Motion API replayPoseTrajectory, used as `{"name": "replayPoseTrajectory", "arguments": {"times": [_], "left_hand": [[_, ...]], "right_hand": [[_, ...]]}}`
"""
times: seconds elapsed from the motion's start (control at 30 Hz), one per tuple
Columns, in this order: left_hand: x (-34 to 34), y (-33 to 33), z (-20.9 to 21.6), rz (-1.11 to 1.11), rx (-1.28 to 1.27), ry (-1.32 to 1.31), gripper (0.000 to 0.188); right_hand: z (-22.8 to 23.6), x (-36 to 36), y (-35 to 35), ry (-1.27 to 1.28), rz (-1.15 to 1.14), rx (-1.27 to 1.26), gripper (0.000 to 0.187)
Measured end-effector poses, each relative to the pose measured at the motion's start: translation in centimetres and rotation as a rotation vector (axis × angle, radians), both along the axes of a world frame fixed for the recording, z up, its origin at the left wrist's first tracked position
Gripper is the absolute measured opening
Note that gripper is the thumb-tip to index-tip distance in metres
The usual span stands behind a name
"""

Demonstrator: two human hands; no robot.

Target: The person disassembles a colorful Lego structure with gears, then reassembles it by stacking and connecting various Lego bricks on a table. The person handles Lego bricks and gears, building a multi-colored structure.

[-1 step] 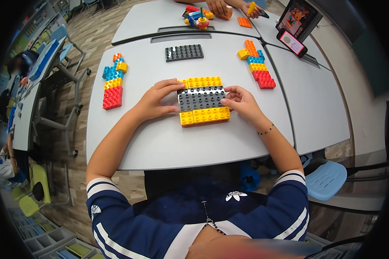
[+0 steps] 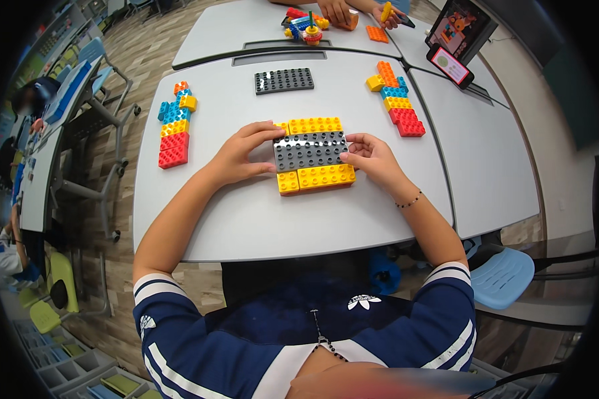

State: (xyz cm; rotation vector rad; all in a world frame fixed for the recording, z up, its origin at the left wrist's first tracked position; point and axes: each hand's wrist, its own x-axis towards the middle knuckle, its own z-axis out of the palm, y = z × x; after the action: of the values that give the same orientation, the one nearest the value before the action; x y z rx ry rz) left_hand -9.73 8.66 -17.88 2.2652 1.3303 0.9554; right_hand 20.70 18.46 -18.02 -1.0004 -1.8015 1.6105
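We are holding the brick build (image 2: 305, 179) between our left grip (image 2: 239, 156) and our right grip (image 2: 378, 161), both closed on its ends, thumbs nearer us. Its grey plate (image 2: 309, 154) is lying between two yellow rows (image 2: 326, 176). Beyond it, on the tabletop (image 2: 239, 226), a second grey plate (image 2: 284, 81) is resting, and colourful brick figures (image 2: 175, 129) are lying either side.

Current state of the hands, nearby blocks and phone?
Rectangular grey and yellow plastic block assembly: studs up
Left hand: open, at assembly's left edge
Right hand: thumb at assembly's right edge, grip unclear
Dark grey rectangular studded plastic plate: flat, untouched
Left multicoloured plastic block figure: assembled, lying flat
Right multicoloured plastic block figure: likewise
Red-edged phone: screen lit
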Motion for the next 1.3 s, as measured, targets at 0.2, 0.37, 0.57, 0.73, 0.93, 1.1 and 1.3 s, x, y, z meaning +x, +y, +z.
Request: {"name": "replayPoseTrajectory", "arguments": {"times": [0.2, 0.37, 0.57, 0.73, 0.93, 1.1, 1.3], "left_hand": [[0.3, 0.6, 0.4, 0.050, 0.015, -0.039, 0.069], [1.4, 0.0, 0.9, -0.003, 0.045, -0.024, 0.064], [1.8, -0.1, 0.9, -0.020, 0.046, 0.029, 0.057], [1.4, 0.0, 1.1, -0.056, -0.003, 0.040, 0.064], [1.5, 0.3, 0.9, -0.040, 0.028, 0.039, 0.064], [1.6, 0.3, 0.2, 0.017, 0.167, 0.205, 0.061], [2.1, 0.5, -0.3, 0.041, 0.238, 0.149, 0.055]], "right_hand": [[-0.4, -0.4, 0.3, 0.041, -0.004, 0.007, 0.055], [-0.1, -0.8, 0.2, 0.027, 0.005, 0.021, 0.055], [1.3, -1.2, -1.1, -0.167, 0.012, 0.554, 0.069], [2.5, -2.6, -0.1, -0.352, 0.307, 0.997, 0.083], [2.6, -3.9, 2.2, -0.313, 0.512, 0.935, 0.089], [2.2, -4.1, 2.3, -0.264, 0.532, 0.931, 0.091], [2.7, -4.5, 1.3, -0.223, 0.520, 0.870, 0.087]]}}
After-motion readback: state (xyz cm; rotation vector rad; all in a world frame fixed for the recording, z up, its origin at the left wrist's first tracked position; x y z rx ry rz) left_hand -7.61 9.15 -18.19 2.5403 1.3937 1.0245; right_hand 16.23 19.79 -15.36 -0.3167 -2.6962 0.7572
